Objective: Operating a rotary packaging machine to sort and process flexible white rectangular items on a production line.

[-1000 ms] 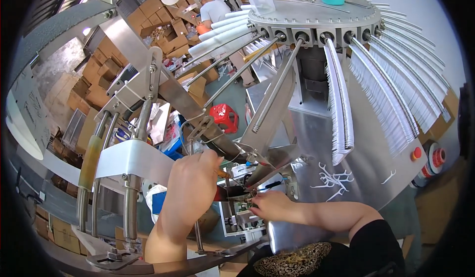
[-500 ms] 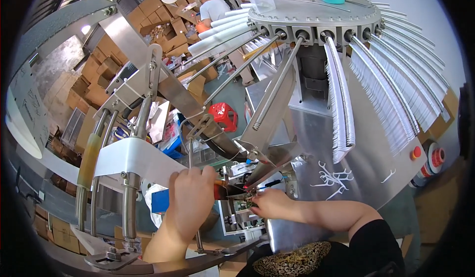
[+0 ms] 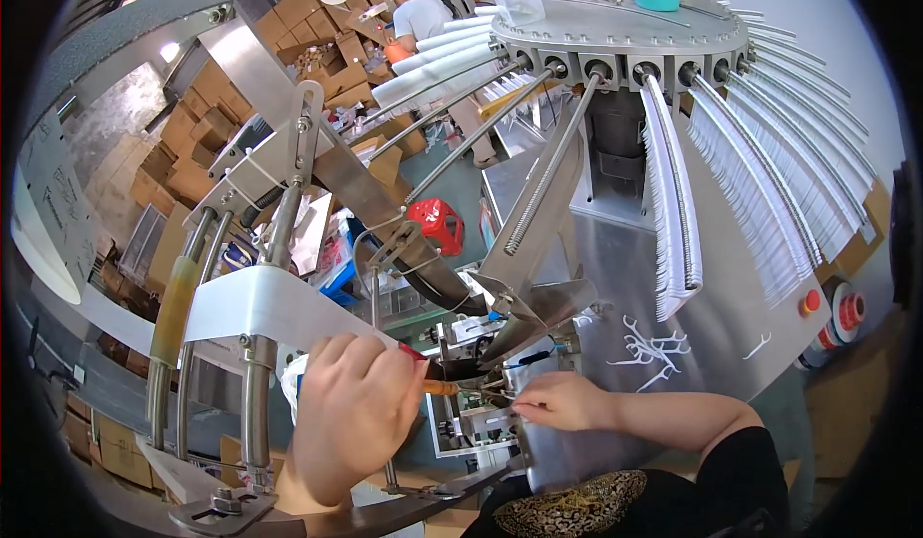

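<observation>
My left hand (image 3: 356, 408) is closed in a fist around an orange-handled tool (image 3: 440, 387), whose handle sticks out toward the right; the kind of tool is too hidden to tell. A bit of red shows just above the knuckles. My right hand (image 3: 567, 401) is pinched, thumb against fingers, at a thin end in front of the tool; what it holds is too small to make out. Both hands are over a small mechanism (image 3: 471, 427) in a metal frame. Beside my left hand, a wide white strip (image 3: 269, 307) runs over steel rollers toward a curved metal guide (image 3: 548, 317).
A round steel turntable (image 3: 615, 33) with radiating rods, several carrying white pleated pieces (image 3: 673, 211), stands at the upper right. Loose white branched scraps (image 3: 649, 350) lie on the metal table, near a red button (image 3: 812, 301). Behind are a red stool (image 3: 437, 225), cardboard boxes and another person (image 3: 420, 19).
My left hand has come down and nearer, turning so the orange handle shows. My right hand has shifted slightly right, away from the mechanism. The whole view has tilted a little.
</observation>
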The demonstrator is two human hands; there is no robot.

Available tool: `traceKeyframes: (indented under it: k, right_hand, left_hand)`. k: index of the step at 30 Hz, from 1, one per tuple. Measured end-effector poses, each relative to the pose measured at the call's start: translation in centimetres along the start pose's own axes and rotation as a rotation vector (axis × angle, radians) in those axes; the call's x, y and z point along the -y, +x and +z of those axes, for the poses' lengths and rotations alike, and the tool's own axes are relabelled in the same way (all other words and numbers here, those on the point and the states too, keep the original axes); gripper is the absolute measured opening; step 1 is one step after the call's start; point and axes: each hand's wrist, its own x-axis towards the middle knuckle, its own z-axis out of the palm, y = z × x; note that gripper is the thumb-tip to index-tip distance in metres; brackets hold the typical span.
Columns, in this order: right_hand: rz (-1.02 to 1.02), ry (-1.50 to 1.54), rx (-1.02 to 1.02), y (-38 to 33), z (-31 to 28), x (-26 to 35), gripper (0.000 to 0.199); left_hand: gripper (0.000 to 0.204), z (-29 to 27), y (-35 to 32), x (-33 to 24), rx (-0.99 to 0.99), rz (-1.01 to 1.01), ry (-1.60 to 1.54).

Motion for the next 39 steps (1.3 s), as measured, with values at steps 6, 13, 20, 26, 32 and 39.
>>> traceKeyframes:
  k: [6,13,20,26,32,39]
  right_hand:
    - [0.125,-0.072,0.126,-2.9,-3.1,-0.7,0.02]
    - [0.014,-0.38,-0.011,-5.0,-6.7,0.2,0.023]
    - [0.444,-0.758,0.13,-7.6,-9.7,-0.8,0.027]
    - [0.268,-0.778,-0.032,-10.6,-8.8,-1.8,0.029]
    - [0.382,-0.984,-0.181,-10.8,-10.2,-4.7,0.03]
    - [-0.178,-0.593,-0.074,-4.9,-7.7,-1.6,0.029]
  left_hand:
    - [0.019,-1.6,0.8,0.0,-0.134,-0.027,0.003]
    - [0.021,-1.2,1.3,-0.4,-0.169,0.077,-0.077]
    - [0.023,-1.9,1.2,-0.4,-0.147,0.015,0.14]
    - [0.022,-1.6,1.4,-0.7,-0.153,-0.023,0.295]
    - [0.009,1.0,3.0,-0.2,-0.019,-0.01,0.359]
    - [0.008,10.4,-0.4,0.1,0.327,0.055,0.457]
